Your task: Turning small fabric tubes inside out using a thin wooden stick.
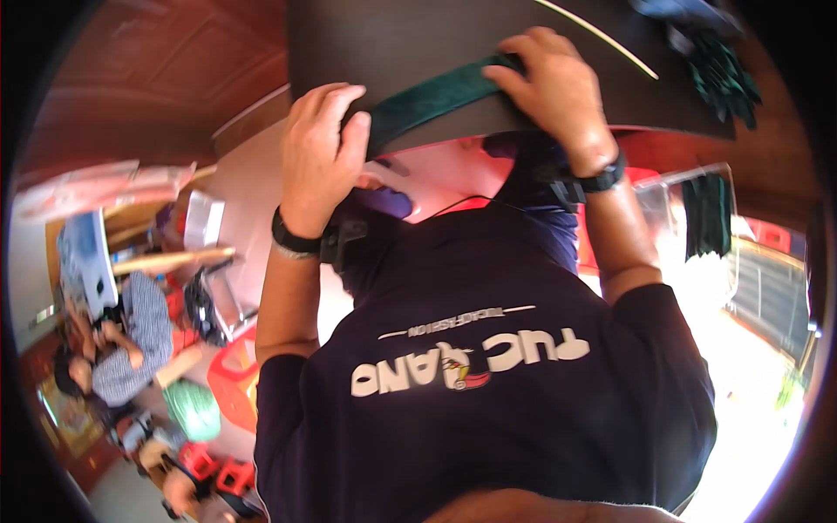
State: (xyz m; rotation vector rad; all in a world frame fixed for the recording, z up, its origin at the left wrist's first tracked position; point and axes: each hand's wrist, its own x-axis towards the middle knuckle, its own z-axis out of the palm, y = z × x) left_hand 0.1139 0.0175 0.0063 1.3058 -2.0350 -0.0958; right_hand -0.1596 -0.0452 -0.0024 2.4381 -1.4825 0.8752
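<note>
A flat strip of dark green velvety fabric [436, 100] stretches at a slant over the near edge of the dark table [392, 44]. At its left end is my left hand [318, 157], its thumb and fingers bent about the fabric. My right hand [558, 96] grips the other end, farther up the table, with the thumb on the near side and the fingers curled beyond. The fabric's very ends are partly hidden by my fingers. Each wrist wears a black band.
A thin pale strip [602, 39] lies on the table beyond my right hand. Bunched dark green fabric [724, 74] rests at the far right corner. More green fabric [708, 213] hangs at right. Leftward are a person in a striped shirt [144, 322], a green bundle [192, 410] and red stools [234, 477].
</note>
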